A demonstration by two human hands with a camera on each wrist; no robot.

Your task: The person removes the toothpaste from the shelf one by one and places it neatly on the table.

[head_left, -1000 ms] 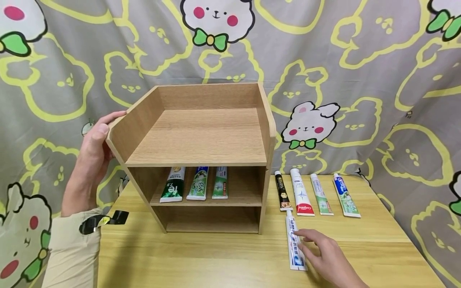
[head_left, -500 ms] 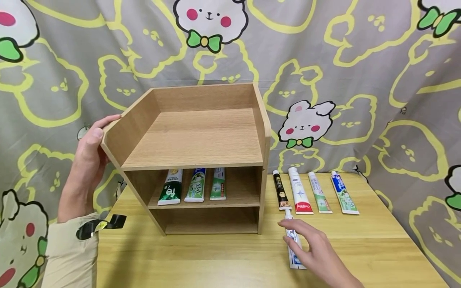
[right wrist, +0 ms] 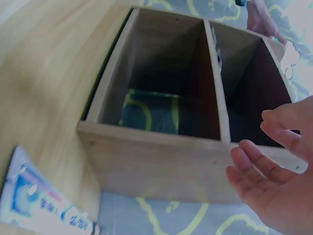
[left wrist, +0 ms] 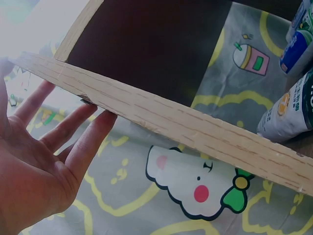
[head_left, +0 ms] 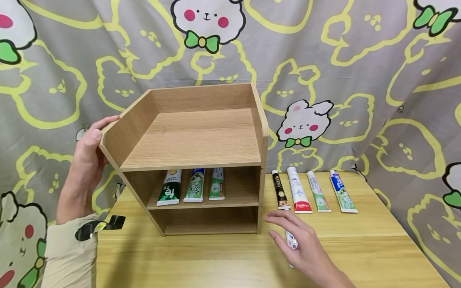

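Observation:
My left hand touches the outer left side of a wooden desktop shelf, straight fingers spread along the panel. Three toothpaste tubes lie on its middle shelf: dark green and white, blue and green, and white and green. My right hand is over a white and blue toothpaste tube, partly covering it in the head view. In the right wrist view its loosely bent fingers hold nothing, with that tube lower left.
Right of the shelf, several more tubes lie in a row: black, white and red, white and green, blue and green. A patterned curtain hangs behind the wooden table.
My right hand has moved left and slightly up from the lower white and blue tube, which stays on the table. My left hand keeps its place at the shelf; the head view shifts slightly.

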